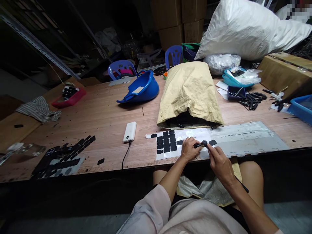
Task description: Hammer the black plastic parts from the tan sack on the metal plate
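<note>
My left hand (188, 149) is closed and pinches a small black part with a round head (202, 143) over the table's front edge. My right hand (220, 162) is closed too, its fingertips pressed on the same black part from the right. Just left of the hands lies a white backing sheet (195, 134) carrying several black rectangular pads (167, 141). One single black pad (213, 142) sits right of the part. A grey plastic sheet (246, 139) stretches to the right under them.
A tan sack (190, 91) lies behind the sheet. A white power bank (130, 131) with a cable, a blue basin (142, 88), a red tray (69, 97), more black pads (73, 151) at left, black parts (252, 97) and a cardboard box (285, 73) at right. Striped cloth (37, 109) far left.
</note>
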{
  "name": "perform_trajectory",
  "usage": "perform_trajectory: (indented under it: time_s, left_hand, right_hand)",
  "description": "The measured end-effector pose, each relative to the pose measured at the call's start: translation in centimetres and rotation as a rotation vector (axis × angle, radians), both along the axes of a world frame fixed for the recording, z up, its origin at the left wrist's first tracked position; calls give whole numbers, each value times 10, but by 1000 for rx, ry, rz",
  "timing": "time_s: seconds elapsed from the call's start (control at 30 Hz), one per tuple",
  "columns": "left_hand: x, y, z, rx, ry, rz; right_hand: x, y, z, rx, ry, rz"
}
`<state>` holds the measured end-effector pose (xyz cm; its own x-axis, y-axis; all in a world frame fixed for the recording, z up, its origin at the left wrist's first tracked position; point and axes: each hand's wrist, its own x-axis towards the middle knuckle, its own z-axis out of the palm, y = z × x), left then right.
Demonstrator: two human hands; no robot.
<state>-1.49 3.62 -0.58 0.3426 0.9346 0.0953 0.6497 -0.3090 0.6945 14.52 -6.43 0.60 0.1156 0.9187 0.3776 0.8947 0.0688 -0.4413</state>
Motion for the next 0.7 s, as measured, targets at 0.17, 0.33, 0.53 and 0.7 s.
perform_trajectory:
  time_s: [0.17, 0.33, 0.53, 0.7]
  left_hand:
    - [0, 0, 2, -15, -3, 2]
    - [0, -1, 3, -12, -10, 12]
    - [1, -1, 2, 11, -14, 2]
    - [3, -1, 2, 7, -3, 5]
  right_hand:
    - [6, 2, 5, 67, 50, -59]
    - [7, 2, 4, -6, 34, -58]
    - [44, 20, 19, 97, -1, -249]
    - [99, 47, 12, -26, -143, -415]
